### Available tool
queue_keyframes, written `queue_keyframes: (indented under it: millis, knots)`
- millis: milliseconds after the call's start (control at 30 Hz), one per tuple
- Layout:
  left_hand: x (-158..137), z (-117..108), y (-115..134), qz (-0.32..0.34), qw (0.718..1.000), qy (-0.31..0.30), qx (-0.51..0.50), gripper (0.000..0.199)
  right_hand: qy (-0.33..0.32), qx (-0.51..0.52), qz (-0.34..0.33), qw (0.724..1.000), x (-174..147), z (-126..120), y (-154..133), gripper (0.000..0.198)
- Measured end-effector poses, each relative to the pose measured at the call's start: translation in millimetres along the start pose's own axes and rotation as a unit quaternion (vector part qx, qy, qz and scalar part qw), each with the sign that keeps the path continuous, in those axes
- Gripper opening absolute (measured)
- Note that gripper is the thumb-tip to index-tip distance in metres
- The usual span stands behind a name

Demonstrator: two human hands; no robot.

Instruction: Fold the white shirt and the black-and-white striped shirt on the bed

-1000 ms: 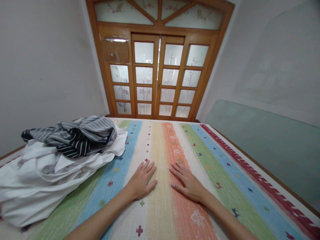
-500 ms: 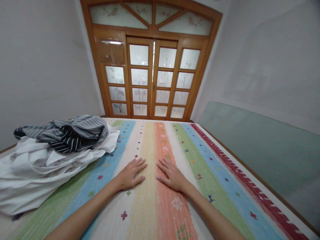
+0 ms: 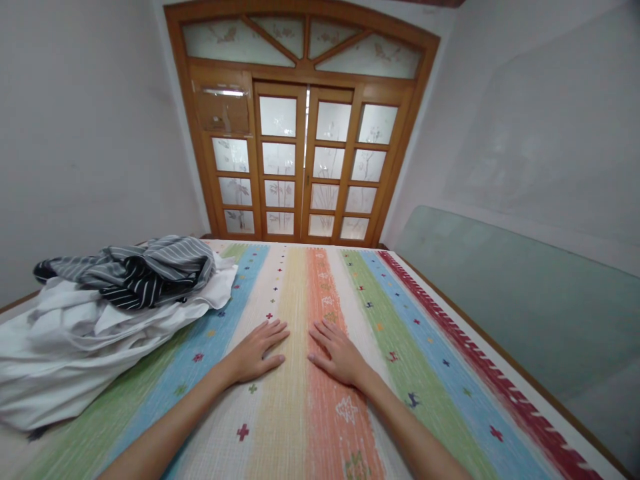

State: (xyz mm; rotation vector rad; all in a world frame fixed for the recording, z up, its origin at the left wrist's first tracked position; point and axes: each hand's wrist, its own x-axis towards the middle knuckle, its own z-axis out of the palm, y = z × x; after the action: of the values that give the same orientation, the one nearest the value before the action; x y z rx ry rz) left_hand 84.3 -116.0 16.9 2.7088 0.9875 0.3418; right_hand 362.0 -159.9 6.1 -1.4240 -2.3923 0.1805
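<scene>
My left hand [image 3: 256, 351] lies flat on the striped tablecloth [image 3: 283, 427], over its pale and yellow stripes, with the fingers stretched forward. On the orange stripe rests my right hand [image 3: 337, 353], palm down and fingers extended. A gap of yellow cloth separates the two hands, and neither holds anything. Left of my left hand, a crumpled white garment [image 3: 165, 327] lies on the cloth. Bunched on top of it is a grey and black striped garment [image 3: 165, 263]. Their exact kinds are hidden by the folds.
Beyond the far edge stand wooden doors [image 3: 303, 160] with frosted glass panes. A pale green panel [image 3: 510, 287] runs along the right side, against the grey wall [image 3: 565, 133]. Another wall [image 3: 85, 133] rises at the left.
The view has tilted and shifted slightly, so the doors sit a little lower. Both hands stay flat on the cloth, and the garments have not moved.
</scene>
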Motion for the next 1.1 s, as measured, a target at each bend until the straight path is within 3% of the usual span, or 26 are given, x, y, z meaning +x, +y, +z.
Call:
queue_keyframes:
  millis: [433, 933, 1100]
  knots:
    - [-0.5, 4.0, -3.0, 0.016, 1.000, 0.003, 0.009, 0.060, 0.042, -0.016, 0.013, 0.999, -1.1, 6.7, -6.1, 0.059]
    - [-2.8, -1.6, 5.3, 0.000, 1.000, 0.012, -0.012, 0.059, -0.018, 0.029, 0.006, 0.999, -2.4, 2.1, -3.4, 0.067]
    - [-2.6, -3.3, 6.6, -0.004, 1.000, 0.009, -0.003, 0.058, -0.009, 0.033, -0.001, 0.999, 0.7, 4.5, 0.0, 0.065]
